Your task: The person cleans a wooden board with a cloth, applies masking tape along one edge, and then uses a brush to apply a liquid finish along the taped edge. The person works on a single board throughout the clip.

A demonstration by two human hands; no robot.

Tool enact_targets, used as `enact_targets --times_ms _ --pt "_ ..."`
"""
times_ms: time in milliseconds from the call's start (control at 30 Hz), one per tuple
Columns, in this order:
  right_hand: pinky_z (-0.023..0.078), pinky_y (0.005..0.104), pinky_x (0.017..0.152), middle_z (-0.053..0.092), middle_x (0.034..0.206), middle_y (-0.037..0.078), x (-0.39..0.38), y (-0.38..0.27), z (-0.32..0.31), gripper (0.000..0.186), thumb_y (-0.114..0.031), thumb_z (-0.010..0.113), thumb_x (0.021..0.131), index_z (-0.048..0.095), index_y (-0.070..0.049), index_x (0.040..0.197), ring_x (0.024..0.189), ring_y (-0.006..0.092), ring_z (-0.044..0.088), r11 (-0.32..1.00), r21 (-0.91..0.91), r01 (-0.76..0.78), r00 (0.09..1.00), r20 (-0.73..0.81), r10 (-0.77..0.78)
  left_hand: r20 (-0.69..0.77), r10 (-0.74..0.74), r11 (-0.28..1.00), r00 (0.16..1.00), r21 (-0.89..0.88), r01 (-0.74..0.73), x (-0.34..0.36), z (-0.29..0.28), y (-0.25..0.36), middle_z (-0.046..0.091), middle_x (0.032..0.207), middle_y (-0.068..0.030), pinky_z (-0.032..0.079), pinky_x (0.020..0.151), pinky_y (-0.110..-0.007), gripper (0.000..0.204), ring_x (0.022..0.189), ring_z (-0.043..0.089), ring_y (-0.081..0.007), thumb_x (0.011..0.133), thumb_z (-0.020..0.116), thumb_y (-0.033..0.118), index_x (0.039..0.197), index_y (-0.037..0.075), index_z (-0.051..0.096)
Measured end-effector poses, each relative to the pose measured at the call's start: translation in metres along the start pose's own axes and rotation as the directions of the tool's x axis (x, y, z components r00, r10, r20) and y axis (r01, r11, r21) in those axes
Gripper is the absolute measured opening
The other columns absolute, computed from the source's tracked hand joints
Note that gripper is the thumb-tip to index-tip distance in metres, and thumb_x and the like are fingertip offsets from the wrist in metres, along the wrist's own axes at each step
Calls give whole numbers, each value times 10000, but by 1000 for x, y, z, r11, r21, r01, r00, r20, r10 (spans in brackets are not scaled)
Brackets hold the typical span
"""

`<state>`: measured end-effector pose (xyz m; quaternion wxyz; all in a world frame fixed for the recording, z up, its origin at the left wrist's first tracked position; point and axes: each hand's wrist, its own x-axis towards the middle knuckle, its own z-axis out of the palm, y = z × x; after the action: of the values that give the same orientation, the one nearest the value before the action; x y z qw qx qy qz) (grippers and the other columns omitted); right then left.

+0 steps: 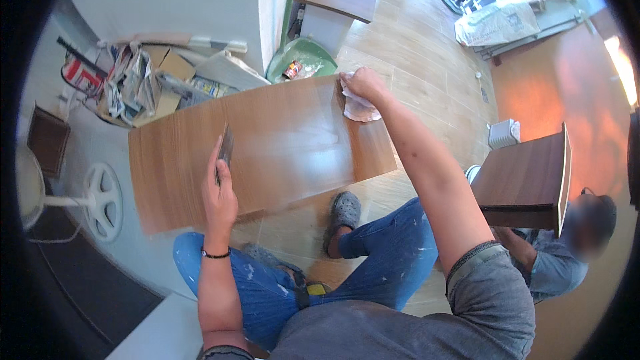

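Brown wood-grain panel (280,133), glossy face up, long axis left to right; pale cloth (362,112), crumpled, at its far right corner; thin flat object (227,145), tilted, over its left half.

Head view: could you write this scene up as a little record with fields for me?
Wooden board: brown, in front of the person's knees
Left hand: holds a dark flat object, kind unclear
Right hand: holds a pale cloth at the board's right end
Beyond the board: green dustpan, cardboard
Far right: another person, partly hidden by brown furniture
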<state>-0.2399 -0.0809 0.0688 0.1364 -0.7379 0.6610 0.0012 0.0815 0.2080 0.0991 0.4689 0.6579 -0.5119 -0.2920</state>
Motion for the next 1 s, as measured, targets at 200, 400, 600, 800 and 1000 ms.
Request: enact_targets --times_ms 200,400,600,800,1000 --pt "534 510 972 667 1258 305 -45 11 12 740 -618 511 992 731 85 1071 1139 466 662 993 -119 7 1000 19 -4 -19 -25 1000 1000 -9 25 -2 -6 5 544 1523 -187 349 1192 -429 561 1435 487 -342 1134 373 443 1524 60 503" --pt "510 506 1009 615 1351 267 -91 48 7 740 -611 520 990 707 86 1154 1200 434 627 978 -158 133 975 199 -100 -30 54 996 998 -67 -56 -1 -3 -9 563 1494 -217 376 1173 -444 541 1415 505 -387 1132 377 443 1516 86 512" --pt "493 501 1031 613 1364 237 -156 59 -11 676 -596 479 1018 760 10 1120 1224 425 609 943 -211 257 935 299 -188 -29 8 999 1000 -54 -9 -2 -4 -3 579 1466 -235 404 1147 -456 529 1384 526 -419 1131 366 455 1511 122 521" --pt "498 499 1021 603 1396 227 -193 79 -5 666 -607 475 1019 779 -18 1086 1215 419 618 892 -270 362 915 287 -284 -31 29 998 999 -46 -30 1 3 -12 589 1449 -241 418 1134 -459 529 1375 533 -420 1129 370 455 1511 121 519" --pt "527 499 944 724 1140 216 -224 79 -16 630 -616 530 984 788 -44 1040 1057 428 681 943 -206 262 923 339 -183 -41 61 997 997 -46 -63 3 8 -16 599 1433 -244 425 1129 -447 511 1361 543 -416 1128 383 426 1499 107 530"
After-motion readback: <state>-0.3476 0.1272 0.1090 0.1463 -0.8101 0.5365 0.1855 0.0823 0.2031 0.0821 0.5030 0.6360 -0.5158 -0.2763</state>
